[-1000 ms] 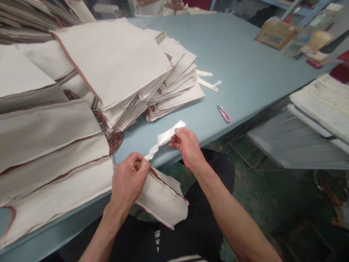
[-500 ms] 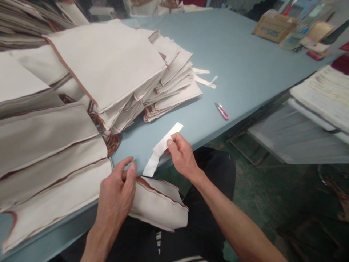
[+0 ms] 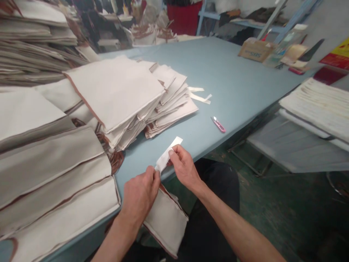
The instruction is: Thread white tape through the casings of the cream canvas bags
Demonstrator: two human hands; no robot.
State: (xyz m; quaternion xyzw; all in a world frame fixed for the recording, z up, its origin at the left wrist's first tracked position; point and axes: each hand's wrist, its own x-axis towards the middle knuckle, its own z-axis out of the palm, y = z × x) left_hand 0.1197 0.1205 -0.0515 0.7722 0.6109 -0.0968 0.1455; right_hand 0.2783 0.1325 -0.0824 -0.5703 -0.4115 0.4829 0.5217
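A white strip (image 3: 163, 158) stretches between my two hands above the table's near edge. My right hand (image 3: 183, 164) pinches it between thumb and fingers, with its far end sticking out beyond them. My left hand (image 3: 141, 193) is closed on the strip's lower end, fingertips mostly hidden. Just below, a cream fabric piece with brown edging (image 3: 167, 218) hangs over my lap; whether my left hand also grips it I cannot tell. Pink thread snips (image 3: 218, 124) lie on the table to the right of my hands.
Piled cream fabric pieces (image 3: 117, 91) cover the table's left, beside folded ones (image 3: 60, 182) with brown cords (image 3: 116, 160). Loose white strips (image 3: 200, 96) poke from the pile. A cardboard box (image 3: 256, 50) and a clear bottle (image 3: 286, 43) stand at the back right of the blue-grey table (image 3: 231, 87).
My left hand has moved right and closed on the strip's lower end. The fabric piece below has tipped downward. The view has tilted up, showing more of the background.
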